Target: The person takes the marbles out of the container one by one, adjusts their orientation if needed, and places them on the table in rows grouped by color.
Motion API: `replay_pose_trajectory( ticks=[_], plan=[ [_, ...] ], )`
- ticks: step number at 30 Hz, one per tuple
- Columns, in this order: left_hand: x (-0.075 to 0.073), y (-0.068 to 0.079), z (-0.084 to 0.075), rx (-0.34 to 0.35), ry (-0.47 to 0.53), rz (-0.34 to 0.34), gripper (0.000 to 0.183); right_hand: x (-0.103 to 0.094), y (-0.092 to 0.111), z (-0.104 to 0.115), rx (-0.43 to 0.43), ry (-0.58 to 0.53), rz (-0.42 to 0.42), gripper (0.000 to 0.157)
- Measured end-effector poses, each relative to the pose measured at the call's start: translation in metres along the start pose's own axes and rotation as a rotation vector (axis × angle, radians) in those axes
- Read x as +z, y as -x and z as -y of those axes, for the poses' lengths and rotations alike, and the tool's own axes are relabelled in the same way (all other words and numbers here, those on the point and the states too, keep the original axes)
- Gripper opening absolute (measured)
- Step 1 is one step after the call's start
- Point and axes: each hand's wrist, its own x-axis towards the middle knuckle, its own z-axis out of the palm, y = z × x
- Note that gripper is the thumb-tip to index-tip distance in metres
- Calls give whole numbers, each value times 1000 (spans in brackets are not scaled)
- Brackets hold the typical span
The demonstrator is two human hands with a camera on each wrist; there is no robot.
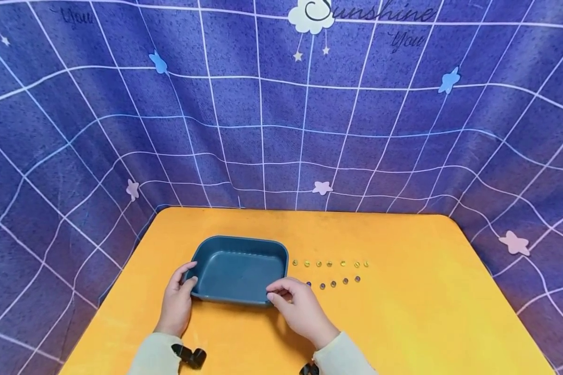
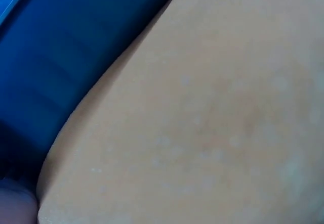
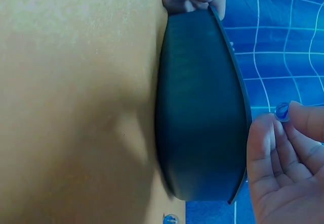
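A dark teal plastic basin [image 1: 239, 276] sits on the left part of the table. My left hand [image 1: 177, 302] holds its left end, thumb and fingers at the rim. Skin and the basin's blue-looking wall [image 2: 76, 47] fill the left wrist view. Over the basin's near right corner is my right hand [image 1: 305, 312], pinching a glass marble [image 3: 282, 112] with blue inside between thumb and fingertip, at rim height. To the right of the basin lie two rows of marbles: yellowish ones [image 1: 318, 264] behind and darker bluish ones [image 1: 333, 284] in front.
The yellow-orange table [image 1: 431, 291] extends to the right of the marbles. A purple-blue curtain [image 1: 281, 104] with a white grid and stars hangs behind the table and along both sides. Black wrist straps [image 1: 190, 356] sit at the sleeves.
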Motion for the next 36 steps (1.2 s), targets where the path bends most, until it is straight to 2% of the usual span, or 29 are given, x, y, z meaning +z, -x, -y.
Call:
replay_pose_trajectory(
  ticks=[8, 14, 21, 31, 36],
  plan=[
    [-3, 7, -4, -16, 13, -31, 40, -5, 3, -3, 3, 0, 3, 10],
    [0, 6, -4, -12, -17, -33, 41, -26, 6, -6, -22, 26, -65, 13],
    [0, 3, -1, -9, 16, -22, 45, -66, 14, -18, 24, 118, -144, 14],
    [0, 3, -4, -7, -2, -21, 46, -139, 36, -40, 11, 314, -287, 14],
    [0, 4, -2, -24, -35, -26, 44, -168, 43, -45, 33, 402, -298, 11]
  ],
)
